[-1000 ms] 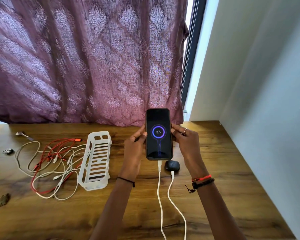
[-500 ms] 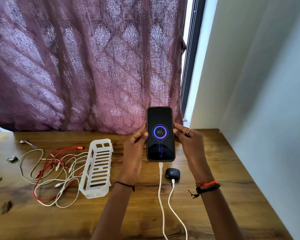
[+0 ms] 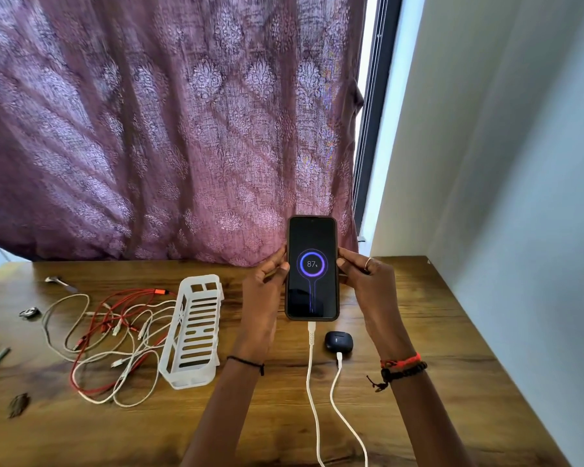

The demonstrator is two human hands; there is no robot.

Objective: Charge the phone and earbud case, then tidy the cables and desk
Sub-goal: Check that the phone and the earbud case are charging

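My left hand (image 3: 265, 291) and right hand (image 3: 368, 284) have a tight grip on the sides of the phone (image 3: 312, 267). It stands tall, with its plug (image 3: 311, 329) at the bottom. The earbud case (image 3: 338, 341) sits nearer my right, I think.

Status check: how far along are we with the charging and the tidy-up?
Done: the phone shows 87% with a charging ring, its white cable plugged in; the earbud case has a second cable in it. In hand: the left hand and right hand hold the phone upright by its edges. Left: the red and white cable tangle lies loose on the desk beside the white basket.
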